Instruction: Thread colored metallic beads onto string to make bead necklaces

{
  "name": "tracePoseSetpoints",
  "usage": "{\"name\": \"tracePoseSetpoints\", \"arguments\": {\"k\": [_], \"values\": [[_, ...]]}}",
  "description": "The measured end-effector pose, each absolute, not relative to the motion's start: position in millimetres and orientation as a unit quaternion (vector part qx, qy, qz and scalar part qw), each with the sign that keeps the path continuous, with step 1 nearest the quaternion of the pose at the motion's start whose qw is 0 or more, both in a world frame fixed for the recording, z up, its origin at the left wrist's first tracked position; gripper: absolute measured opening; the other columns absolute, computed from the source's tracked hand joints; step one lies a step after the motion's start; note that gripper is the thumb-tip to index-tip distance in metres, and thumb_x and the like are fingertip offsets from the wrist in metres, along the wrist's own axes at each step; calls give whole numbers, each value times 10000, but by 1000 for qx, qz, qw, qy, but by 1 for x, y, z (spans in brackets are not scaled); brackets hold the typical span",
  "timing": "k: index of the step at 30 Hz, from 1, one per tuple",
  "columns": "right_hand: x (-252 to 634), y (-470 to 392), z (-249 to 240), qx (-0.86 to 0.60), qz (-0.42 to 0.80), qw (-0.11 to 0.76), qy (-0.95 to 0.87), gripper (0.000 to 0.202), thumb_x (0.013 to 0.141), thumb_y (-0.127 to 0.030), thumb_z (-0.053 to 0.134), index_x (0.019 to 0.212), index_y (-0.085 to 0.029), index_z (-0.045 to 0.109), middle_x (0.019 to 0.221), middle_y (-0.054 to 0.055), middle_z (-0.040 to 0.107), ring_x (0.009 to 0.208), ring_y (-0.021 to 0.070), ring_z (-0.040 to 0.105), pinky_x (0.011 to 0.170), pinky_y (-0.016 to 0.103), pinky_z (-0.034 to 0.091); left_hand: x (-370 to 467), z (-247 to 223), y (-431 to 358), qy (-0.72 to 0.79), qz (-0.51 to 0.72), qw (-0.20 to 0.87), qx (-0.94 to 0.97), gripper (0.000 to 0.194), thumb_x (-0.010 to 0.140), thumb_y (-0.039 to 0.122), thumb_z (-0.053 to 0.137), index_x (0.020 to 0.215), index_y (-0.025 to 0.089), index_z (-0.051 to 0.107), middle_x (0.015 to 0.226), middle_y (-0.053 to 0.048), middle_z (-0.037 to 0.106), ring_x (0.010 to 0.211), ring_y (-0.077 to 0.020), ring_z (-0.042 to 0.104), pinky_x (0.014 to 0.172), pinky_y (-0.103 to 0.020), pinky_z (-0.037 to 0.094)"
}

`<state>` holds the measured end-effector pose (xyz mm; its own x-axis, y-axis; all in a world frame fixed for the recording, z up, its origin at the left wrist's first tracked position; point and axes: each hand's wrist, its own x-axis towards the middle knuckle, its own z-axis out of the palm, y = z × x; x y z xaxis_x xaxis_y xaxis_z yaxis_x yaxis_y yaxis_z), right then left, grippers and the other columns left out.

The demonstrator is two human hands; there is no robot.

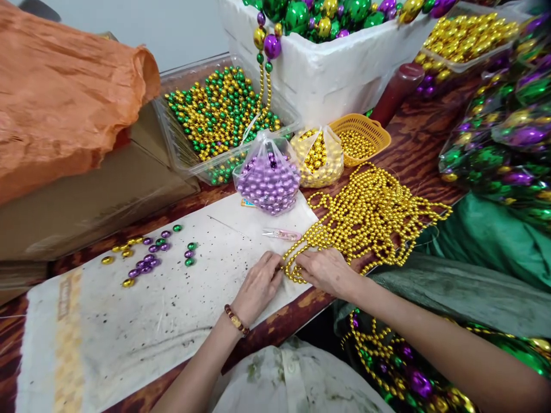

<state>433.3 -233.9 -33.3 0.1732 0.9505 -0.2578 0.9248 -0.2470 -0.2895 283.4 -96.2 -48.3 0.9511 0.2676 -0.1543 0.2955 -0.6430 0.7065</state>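
Near the edge of the table (297,312), our left hand (259,282) and right hand (328,271) sit close together at the heaped gold bead strands (370,212), grip too hidden to tell, where one sharp tug could knot overlapping loops.

Cloth (142,327), lower left: broad open stretch, low passage for the left hand (260,281).
Loose beads (145,265), left of centre: low scatter toward the cloth's far edge.
Snips (286,234), centre: flat, just beyond the left hand.
Purple bead bag (267,186), upper centre: stands in front of the clear tray (178,137).
Gold strands (372,212), right of centre: heap crowding the right hand (325,269).
Foam box (325,77), top centre: tall wall behind.
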Motion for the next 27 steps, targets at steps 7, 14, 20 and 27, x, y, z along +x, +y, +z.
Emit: {"name": "tracePoseSetpoints", "arguments": {"k": [7,14,20,27], "values": [[427,-228,-34,-745,192,36,-638,200,949,-250,420,1062,-225,583,987,58,674,823,210,642,633,269,379,283,-49,-98,164,-20,385,908,164,875,90,446,954,205,531,932,-24,527,842,-165,530,788,-312,444],[429,-230,-37,-752,193,32,-630,198,902,-225,452,1060,-223,571,984,56,666,818,219,638,625,278,379,283,-49,-97,161,-23,374,913,166,870,105,449,959,214,537,932,-27,529,834,-169,537,778,-302,447],[430,-232,-37,-763,210,51,-609,172,895,-204,434,968,-195,589,907,66,675,759,194,619,620,259,347,283,-48,-98,153,-33,363,919,164,879,115,439,962,219,535,937,-26,525,825,-160,546,761,-284,446],[439,-241,-49,-775,289,249,-504,137,837,-179,464,754,-180,574,687,-22,571,626,108,504,570,210,308,285,-43,-100,153,-14,366,918,131,899,151,434,954,216,534,919,-26,502,801,-159,531,748,-288,445]]}}
